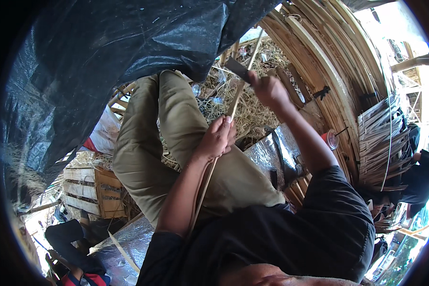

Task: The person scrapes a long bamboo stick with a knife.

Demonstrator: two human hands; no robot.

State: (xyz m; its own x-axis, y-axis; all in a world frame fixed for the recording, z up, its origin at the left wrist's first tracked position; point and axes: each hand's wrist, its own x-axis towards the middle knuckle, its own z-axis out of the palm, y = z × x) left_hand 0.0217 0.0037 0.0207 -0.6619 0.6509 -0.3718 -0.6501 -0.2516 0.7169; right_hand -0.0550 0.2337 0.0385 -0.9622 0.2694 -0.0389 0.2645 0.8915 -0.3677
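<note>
The left hand, near the middle, is closed around a thin pale strip, which runs from 1 o'clock toward 7 o'clock. The right hand, between 1 and 2 o'clock, grips a dark blade. A slatted crate is at 8 o'clock, a reddish cup at 3; their contents I cannot tell.
</note>
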